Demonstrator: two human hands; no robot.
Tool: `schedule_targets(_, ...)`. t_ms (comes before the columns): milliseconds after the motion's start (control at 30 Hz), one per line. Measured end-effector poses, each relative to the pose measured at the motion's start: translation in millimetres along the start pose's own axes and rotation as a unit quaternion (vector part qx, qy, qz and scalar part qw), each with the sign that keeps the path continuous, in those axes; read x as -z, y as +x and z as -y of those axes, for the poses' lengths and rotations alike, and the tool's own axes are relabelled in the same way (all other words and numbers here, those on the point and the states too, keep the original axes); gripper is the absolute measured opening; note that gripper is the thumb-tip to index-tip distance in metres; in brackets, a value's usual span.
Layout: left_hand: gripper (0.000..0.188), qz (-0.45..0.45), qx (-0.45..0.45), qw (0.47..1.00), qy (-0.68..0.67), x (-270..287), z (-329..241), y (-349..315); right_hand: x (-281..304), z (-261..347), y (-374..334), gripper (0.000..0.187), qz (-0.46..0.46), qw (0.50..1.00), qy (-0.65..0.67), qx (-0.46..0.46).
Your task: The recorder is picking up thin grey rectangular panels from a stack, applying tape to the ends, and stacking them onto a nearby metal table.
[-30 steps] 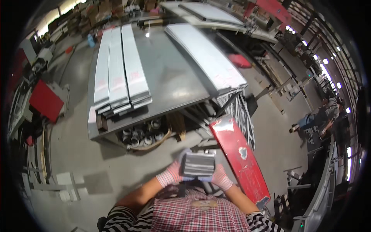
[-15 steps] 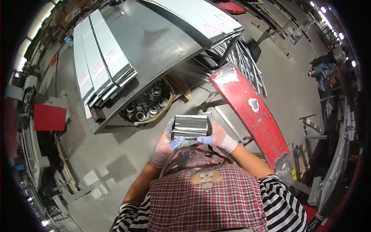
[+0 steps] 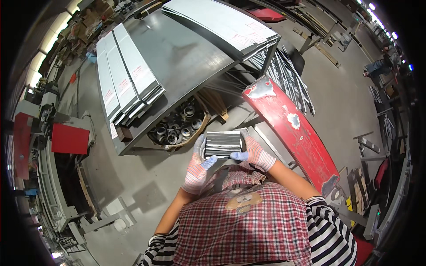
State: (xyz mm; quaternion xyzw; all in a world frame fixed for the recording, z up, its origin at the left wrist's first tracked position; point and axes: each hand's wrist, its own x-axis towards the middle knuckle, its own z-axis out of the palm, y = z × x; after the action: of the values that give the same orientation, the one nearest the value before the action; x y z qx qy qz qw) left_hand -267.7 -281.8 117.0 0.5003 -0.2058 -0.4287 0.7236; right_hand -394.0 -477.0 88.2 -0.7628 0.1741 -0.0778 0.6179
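Observation:
Between my two hands is a compact stack of dark grey metal strips (image 3: 223, 142) with pale edges, held in front of my apron. My left hand (image 3: 197, 165), in a striped glove with bluish fingertips, grips the stack's left end, thumb over its near corner. At the other end my right hand (image 3: 255, 153), gloved alike, closes round it with the thumb along the near edge. Fingers under the stack are hidden.
Ahead stands a metal table (image 3: 177, 48) with white-wrapped long panels (image 3: 128, 66) on it. Under its edge, a bin holds metal rings (image 3: 173, 135). A worn red beam (image 3: 293, 128) slants at the right, and a red box (image 3: 70, 138) stands at the left.
The view has shifted, so the table and surroundings sit slightly further right and lower. Both hands still hold the stack, which appears a little further right in the picture.

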Motion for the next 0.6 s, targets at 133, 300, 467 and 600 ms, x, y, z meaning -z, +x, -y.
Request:
schedule_targets(133, 0.093, 0.024, 0.043, 0.996, -0.076, -16.8, -13.4, -14.2, -1.1, -11.6, -11.3, 0.080, -0.022, 0.995, 0.086, -0.041)
schedule_targets(300, 0.097, 0.029, 0.052, 0.997, -0.058, -30.8, -13.9, -18.0, 15.6, -4.8, -9.0, 0.091, -0.003, 0.991, 0.111, -0.079)
schedule_targets(467, 0.115, 0.090, 0.052, 0.986, 0.133, 31.3, 31.7, 17.4, 15.1, -5.5, -28.9, 0.112, 0.056, 0.998, -0.034, 0.015)
schedule_targets(600, 0.113, 0.138, 0.061, 0.978, 0.141, 24.5, 25.3, 33.0, 8.9, -13.3, -26.3, 0.111, 0.009, 1.000, 0.008, 0.013)
